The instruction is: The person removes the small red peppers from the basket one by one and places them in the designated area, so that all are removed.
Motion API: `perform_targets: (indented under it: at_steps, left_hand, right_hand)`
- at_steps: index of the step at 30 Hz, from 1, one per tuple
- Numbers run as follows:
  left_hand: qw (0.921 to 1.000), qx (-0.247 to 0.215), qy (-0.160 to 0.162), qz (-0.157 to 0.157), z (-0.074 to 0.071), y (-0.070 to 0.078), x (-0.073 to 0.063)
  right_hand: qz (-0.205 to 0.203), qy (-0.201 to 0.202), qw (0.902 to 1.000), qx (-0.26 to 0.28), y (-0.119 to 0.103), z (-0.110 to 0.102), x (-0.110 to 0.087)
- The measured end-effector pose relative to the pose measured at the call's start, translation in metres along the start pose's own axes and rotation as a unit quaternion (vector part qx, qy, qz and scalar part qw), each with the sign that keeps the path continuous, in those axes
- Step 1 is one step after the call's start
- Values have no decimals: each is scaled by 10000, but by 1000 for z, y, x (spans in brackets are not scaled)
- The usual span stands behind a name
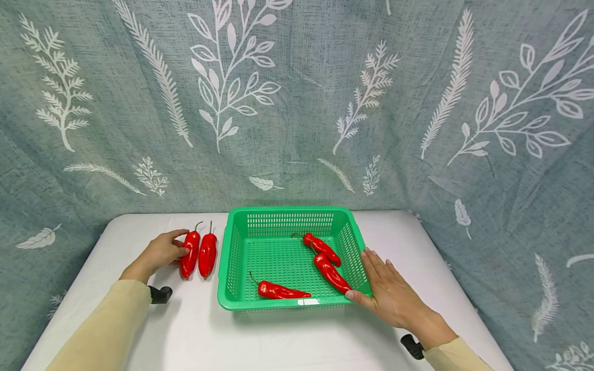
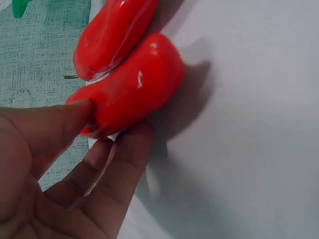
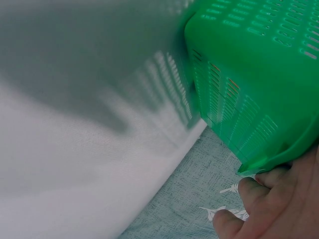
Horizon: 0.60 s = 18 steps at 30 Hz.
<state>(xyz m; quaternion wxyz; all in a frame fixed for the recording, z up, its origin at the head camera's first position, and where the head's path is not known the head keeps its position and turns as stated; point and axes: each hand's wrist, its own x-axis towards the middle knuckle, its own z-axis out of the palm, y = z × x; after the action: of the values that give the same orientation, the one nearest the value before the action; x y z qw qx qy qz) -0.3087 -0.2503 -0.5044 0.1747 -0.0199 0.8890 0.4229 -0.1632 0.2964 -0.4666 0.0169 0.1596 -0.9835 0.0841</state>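
At the table's left, my left hand pinches a glossy red chili pepper, stem pointing away from me. In the left wrist view the thumb lies on one side of this chili pepper and fingers on the other. A second red chili pepper lies just right of it. My right hand rests against the right rim of a green perforated basket, fingers fairly straight. Inside the basket are three red chili peppers: one at front left, two on the right side.
The basket stands mid-table on a white cloth. A grey-green leaf-patterned curtain rises behind the table and along both sides. Black wrist devices show on the left wrist and right wrist.
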Motion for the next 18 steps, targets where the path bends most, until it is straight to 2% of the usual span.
perform_targets:
  at_steps: [18]
  left_hand:
    - [9998,171,-1,54,1,-3,-1]
  right_hand:
    - [-1,-44,10000,21,0,-1,0]
